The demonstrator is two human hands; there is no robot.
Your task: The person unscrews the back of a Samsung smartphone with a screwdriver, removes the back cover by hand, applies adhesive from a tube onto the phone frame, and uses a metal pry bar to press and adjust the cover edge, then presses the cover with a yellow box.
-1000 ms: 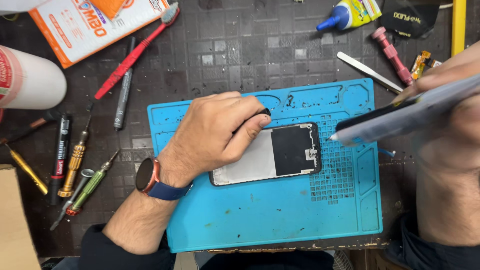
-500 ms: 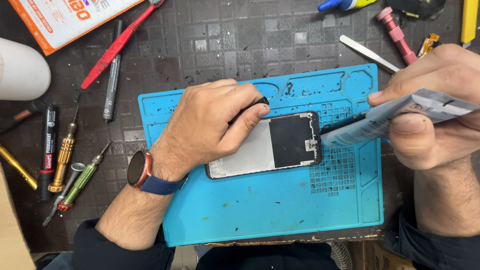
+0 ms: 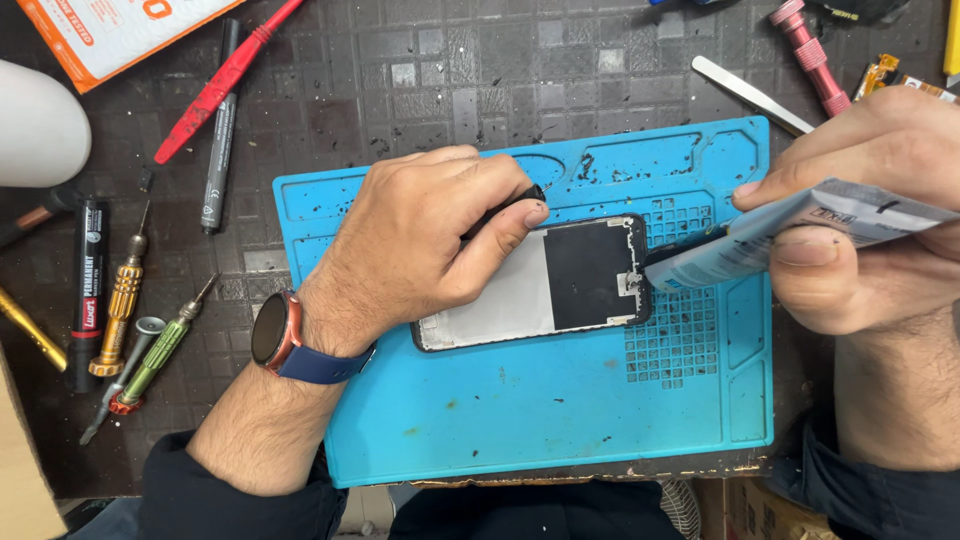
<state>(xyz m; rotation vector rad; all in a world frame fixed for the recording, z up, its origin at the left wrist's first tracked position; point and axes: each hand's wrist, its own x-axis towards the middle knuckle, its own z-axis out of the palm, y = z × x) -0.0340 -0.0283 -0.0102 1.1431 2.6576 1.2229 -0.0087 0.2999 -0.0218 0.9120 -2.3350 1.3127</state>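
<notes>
Pinning the phone frame [image 3: 560,285] flat on the blue mat [image 3: 560,420], the left hand [image 3: 420,250] presses its upper edge while the right hand [image 3: 860,235] pinches a glue tube [image 3: 770,235], nozzle best kept steady along the frame's right rim.

The scene is lit brightly and evenly from above, and no single lamp is seen. Shadows are kept soft and short: a faint one is cast under the left hand [image 3: 420,240] onto the blue mat [image 3: 560,420], another under the right hand [image 3: 870,220]. A pale sheen is shown on the light half of the phone panel [image 3: 535,285], without harsh glare. The dark bench [image 3: 400,90] is rendered with little detail in its deepest parts. The centre is held sharp; the tube [image 3: 800,225] near the lens is slightly softened. The white object [image 3: 35,125] at the left edge is nearly washed out.
</notes>
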